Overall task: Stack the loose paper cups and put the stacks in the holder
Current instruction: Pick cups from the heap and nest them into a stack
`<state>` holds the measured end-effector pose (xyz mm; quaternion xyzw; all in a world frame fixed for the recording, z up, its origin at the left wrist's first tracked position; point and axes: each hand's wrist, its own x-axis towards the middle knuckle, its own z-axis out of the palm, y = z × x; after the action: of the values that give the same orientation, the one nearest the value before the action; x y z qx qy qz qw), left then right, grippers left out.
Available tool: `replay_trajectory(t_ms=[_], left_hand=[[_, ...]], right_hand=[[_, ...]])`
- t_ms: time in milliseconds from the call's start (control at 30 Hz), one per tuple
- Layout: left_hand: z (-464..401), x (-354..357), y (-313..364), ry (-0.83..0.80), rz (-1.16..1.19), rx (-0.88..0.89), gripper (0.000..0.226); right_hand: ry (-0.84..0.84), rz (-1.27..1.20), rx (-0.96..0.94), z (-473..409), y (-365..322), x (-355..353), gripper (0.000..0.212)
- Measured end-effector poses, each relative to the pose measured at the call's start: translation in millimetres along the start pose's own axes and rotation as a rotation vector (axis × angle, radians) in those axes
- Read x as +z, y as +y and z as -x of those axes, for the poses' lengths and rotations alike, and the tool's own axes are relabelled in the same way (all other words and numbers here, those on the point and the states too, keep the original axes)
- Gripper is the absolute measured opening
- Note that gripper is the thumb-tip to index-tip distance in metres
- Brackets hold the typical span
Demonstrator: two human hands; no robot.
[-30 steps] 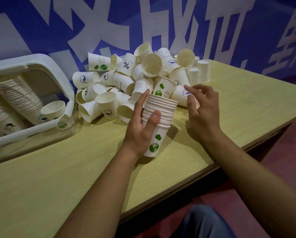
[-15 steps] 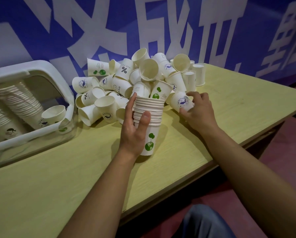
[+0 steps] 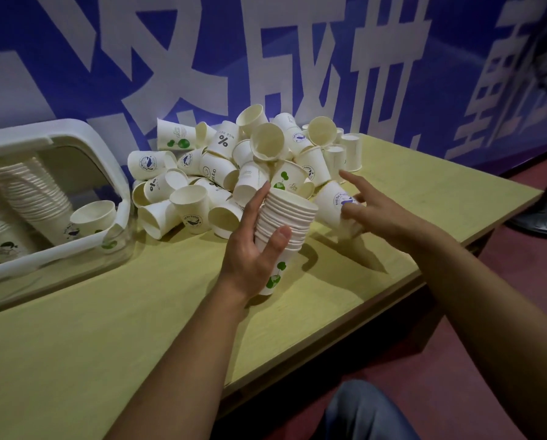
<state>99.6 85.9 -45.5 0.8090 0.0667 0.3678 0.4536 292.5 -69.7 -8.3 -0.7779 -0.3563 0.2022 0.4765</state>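
My left hand [image 3: 253, 249] grips a stack of several nested white paper cups [image 3: 286, 223] with a green tree print, held just above the yellow table [image 3: 138, 328]. Right of the stack, my right hand [image 3: 370, 211] holds a single white cup with a blue round logo [image 3: 332, 198] lying on its side, fingers spread along it. A heap of loose white cups [image 3: 234, 166] lies behind both hands against the wall. The white holder [image 3: 85, 138] stands at far left with long cup stacks [image 3: 31, 198] inside.
A blue wall banner [image 3: 297, 58] with big white characters runs behind the table. Two upright cups [image 3: 353, 150] stand at the heap's right end. A dark stand base [image 3: 541, 217] sits on the red floor at right. My knee [image 3: 361, 414] shows below the table's front edge.
My right hand reached into the heap, took hold of the blue-logo cup and has drawn it out to the right. The left hand and its stack stayed roughly where they were.
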Motion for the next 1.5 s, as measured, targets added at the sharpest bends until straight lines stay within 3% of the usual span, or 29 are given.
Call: replay_trajectory(t_ms=[100,200,500,833,1133,1267,1367,1433,1500], left_hand=[[2,0,1,-0.004,-0.039,0.04,0.065],[4,0,1,-0.027,-0.079,0.068,0.066],[7,0,4,-0.056,-0.06,0.046,0.071],[2,-17,11,-0.082,-0.022,0.007,0.076],[11,-45,-21,0.219,0.119,-0.026,0.074],[8,-54,-29,0.28,0.118,-0.058,0.07],[7,-56,-29,0.316,0.126,-0.066,0.066],[7,-57,-30,0.319,0.12,-0.064,0.067],[6,-57,-31,0.316,0.113,-0.057,0.068]], right_hand=[[0.216,-0.217,-0.148,10,-17,-4,0.056],[0.288,-0.323,-0.279,23,-39,-2,0.061],[0.125,-0.103,-0.437,46,-67,34,0.077],[0.078,-0.102,-0.454,32,-81,47,0.083],[0.119,0.031,-0.623,13,-64,102,0.04],[0.117,0.219,-0.65,-9,-66,102,0.033],[0.313,0.298,-0.675,-38,-75,89,0.039],[0.45,0.391,-0.589,-60,-82,82,0.054],[0.477,0.512,-0.474,-81,-86,74,0.071]])
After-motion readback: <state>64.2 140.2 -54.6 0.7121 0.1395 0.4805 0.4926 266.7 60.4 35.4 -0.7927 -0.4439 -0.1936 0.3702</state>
